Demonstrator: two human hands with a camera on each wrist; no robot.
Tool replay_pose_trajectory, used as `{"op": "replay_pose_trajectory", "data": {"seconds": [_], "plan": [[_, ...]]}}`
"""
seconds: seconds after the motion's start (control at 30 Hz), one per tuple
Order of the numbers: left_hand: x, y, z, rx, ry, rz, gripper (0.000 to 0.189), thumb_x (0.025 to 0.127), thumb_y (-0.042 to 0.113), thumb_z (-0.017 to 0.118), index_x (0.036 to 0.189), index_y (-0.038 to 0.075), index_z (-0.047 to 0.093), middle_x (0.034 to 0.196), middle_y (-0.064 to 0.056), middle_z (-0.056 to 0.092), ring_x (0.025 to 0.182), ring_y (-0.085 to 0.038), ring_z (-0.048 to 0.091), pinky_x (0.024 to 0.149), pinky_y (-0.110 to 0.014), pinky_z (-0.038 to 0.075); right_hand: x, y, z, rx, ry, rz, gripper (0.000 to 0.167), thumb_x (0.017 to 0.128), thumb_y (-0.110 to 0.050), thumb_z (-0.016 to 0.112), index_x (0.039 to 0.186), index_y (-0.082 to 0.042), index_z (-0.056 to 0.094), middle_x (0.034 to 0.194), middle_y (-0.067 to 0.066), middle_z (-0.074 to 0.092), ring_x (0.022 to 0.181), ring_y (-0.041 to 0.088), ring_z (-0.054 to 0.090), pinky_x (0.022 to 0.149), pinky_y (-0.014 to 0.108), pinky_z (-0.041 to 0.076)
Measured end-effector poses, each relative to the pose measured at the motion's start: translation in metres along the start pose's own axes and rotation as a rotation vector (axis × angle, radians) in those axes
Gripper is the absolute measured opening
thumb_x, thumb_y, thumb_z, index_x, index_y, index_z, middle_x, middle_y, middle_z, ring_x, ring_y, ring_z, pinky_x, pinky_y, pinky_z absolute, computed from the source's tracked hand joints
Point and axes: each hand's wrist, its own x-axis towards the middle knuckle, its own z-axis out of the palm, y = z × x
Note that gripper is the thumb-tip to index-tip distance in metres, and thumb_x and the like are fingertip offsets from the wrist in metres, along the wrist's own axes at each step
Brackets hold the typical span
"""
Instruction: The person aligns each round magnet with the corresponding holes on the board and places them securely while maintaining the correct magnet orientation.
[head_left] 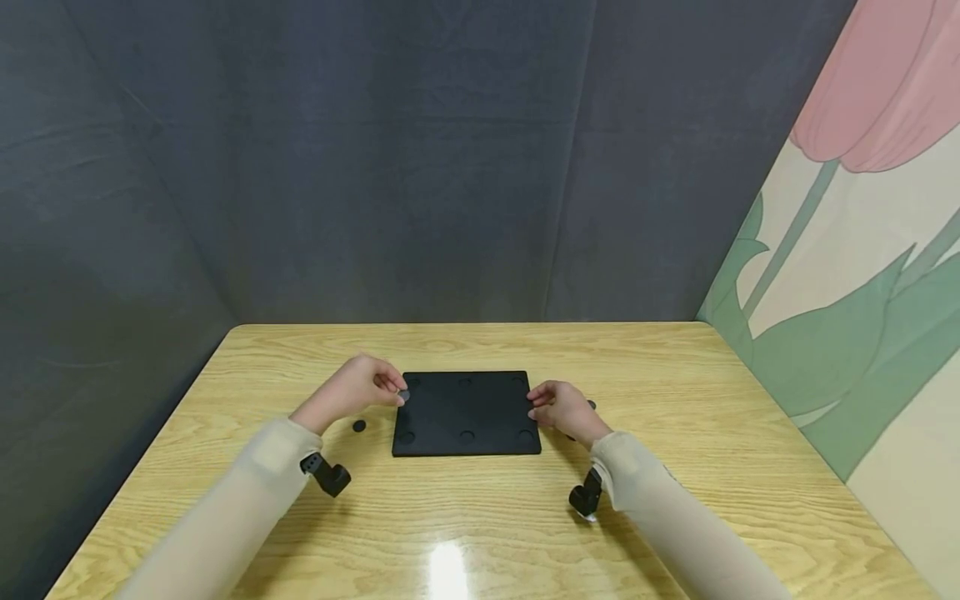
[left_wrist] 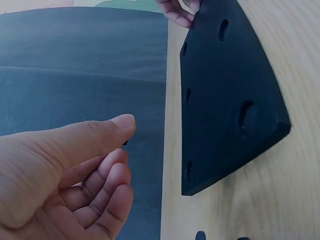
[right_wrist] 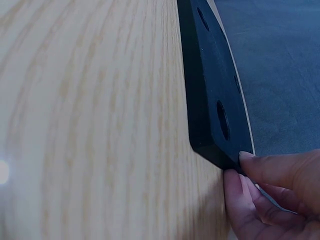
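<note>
On the desk (head_left: pixel 375 517): a black board (head_left: pixel 465 408) lies flat, its long sides running left to right, between the two hands and within easy reach of both.
Round recesses: six show in the board's top face, three along the far side and three along the near side; the near right recess (right_wrist: pixel 223 120) looks hollow from the right wrist.
Left hand (head_left: pixel 357 388): thumb and fingers are together on a small dark disc (head_left: pixel 404 395), beside the board's left edge in the head view; the left wrist view shows the hand apart from the board. The fingertip pinch probably suits so small and thin a piece, of which only a sliver shows there.
Right hand (head_left: pixel 561 410): clamped lightly on the board's right edge, one digit over the top face and another against the side, probably to steady the board; how firmly it grips, I cannot tell.
Loose disc on the left (head_left: pixel 359 426): lies on the desk near the left wrist, well placed for that hand.
Discs on the right: one (head_left: pixel 592 405) shows just beyond the right hand, another (head_left: pixel 572 437) is mostly hidden beneath the wrist; they seem set on that hand's side for short reaches.
Wrist cameras: one on the left sleeve (head_left: pixel 326 477) and one on the right sleeve (head_left: pixel 587 496), apparently angled to watch each hand's fingers.
Dark cloth (head_left: pixel 405 167): hangs behind the desk, perhaps as a plain backdrop.
</note>
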Motion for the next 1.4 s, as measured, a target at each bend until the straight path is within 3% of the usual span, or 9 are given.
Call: {"op": "replay_pose_trajectory", "data": {"seconds": [0.57,0.87,1.4], "plan": [[-0.004,-0.006,0.028,-0.038,-0.036,-0.020,0.010,0.081,0.008,0.077,0.088,0.007,0.071,0.082,-0.001,0.066,0.074,-0.014,0.058,0.068,-0.028,0.051,0.000,0.002,-0.002,0.007,0.000,-0.013,0.027,0.087,0.007,0.065,0.113,0.003,0.059,0.103,0.017,0.058,0.083,0.021,0.064,0.074,0.031,0.056],[-0.006,-0.018,0.041,-0.049,-0.073,-0.009,0.009,0.080,0.006,0.077,0.086,0.007,0.071,0.079,-0.002,0.065,0.069,-0.014,0.057,0.063,-0.028,0.050,0.001,0.002,-0.002,0.006,-0.002,-0.015,0.027,0.087,0.006,0.064,0.114,0.003,0.059,0.104,0.016,0.058,0.084,0.020,0.064,0.074,0.031,0.056],[-0.007,-0.026,0.046,-0.021,-0.068,-0.016,0.010,0.079,0.005,0.078,0.085,0.007,0.070,0.077,-0.002,0.064,0.069,-0.013,0.057,0.063,-0.028,0.050,0.002,0.004,-0.002,-0.002,-0.006,-0.017,0.027,0.087,0.005,0.065,0.114,0.002,0.060,0.105,0.016,0.058,0.084,0.020,0.063,0.074,0.030,0.055]]}}
